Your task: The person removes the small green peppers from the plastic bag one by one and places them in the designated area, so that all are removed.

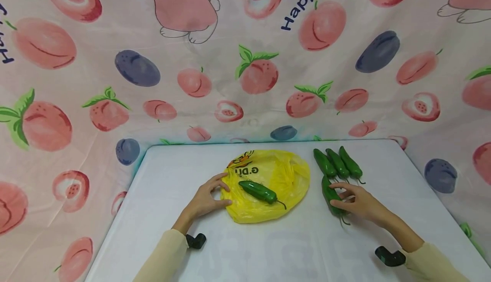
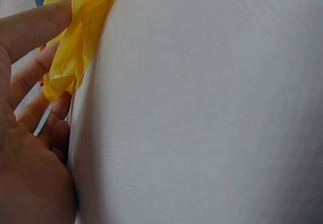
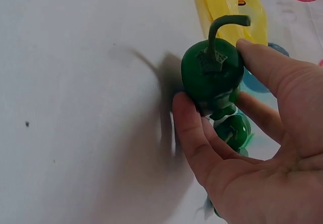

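A yellow plastic bag (image 1: pixel 295 179) lies flat on the white table, with one green chili pepper (image 1: pixel 258 191) resting on top. My left hand (image 1: pixel 207 196) touches the bag's left edge, thumb and fingers spread apart; the left wrist view shows the bag's crumpled edge (image 2: pixel 83 37) against them. On the right, my right hand (image 1: pixel 362 203) pinches another green chili pepper (image 1: pixel 330 194) between thumb and fingers. Seen in the right wrist view, this held pepper (image 3: pixel 209 77) has its curved stem towards the camera and casts a shadow on the table.
Three more green peppers (image 1: pixel 337 163) lie side by side at the table's back right, just beyond the held one. Behind the white table (image 1: pixel 276 252) hangs a fruit-patterned cloth (image 1: pixel 249 103). Dark wrist cameras (image 1: pixel 389 256) sit below both wrists.
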### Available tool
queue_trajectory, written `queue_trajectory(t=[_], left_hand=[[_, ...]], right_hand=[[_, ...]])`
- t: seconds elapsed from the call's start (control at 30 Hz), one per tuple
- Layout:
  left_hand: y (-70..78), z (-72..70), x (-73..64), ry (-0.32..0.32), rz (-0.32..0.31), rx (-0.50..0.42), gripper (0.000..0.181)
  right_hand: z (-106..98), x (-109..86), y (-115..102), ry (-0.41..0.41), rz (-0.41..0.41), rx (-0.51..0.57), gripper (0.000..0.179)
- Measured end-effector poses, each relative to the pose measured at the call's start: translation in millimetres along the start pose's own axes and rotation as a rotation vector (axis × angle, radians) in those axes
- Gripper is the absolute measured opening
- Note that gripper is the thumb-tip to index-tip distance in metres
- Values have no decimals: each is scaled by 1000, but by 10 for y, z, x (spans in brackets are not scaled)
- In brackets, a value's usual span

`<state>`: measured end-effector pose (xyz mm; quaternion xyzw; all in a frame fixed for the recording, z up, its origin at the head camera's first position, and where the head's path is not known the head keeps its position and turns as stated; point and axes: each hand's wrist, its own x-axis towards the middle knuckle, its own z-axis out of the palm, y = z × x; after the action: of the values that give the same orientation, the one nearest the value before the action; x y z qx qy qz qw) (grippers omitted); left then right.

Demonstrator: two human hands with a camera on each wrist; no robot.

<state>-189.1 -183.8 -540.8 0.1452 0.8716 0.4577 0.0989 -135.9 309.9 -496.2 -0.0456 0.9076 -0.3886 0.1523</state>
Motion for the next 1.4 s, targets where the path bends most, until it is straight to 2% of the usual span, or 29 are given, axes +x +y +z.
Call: queue_trajectory(t=[0.43, 1.0, 1.4], left_hand=[[4, 5, 0, 2, -1, -1, 28], [11, 6, -1, 6, 2, -9, 28], [9, 4, -4, 6, -2, -15, 27]], right_hand=[[-6, -20, -21, -6, -14, 30, 54], [71, -15, -22, 55, -21, 53, 54], [45, -16, -45, 11, -5, 56, 54]])
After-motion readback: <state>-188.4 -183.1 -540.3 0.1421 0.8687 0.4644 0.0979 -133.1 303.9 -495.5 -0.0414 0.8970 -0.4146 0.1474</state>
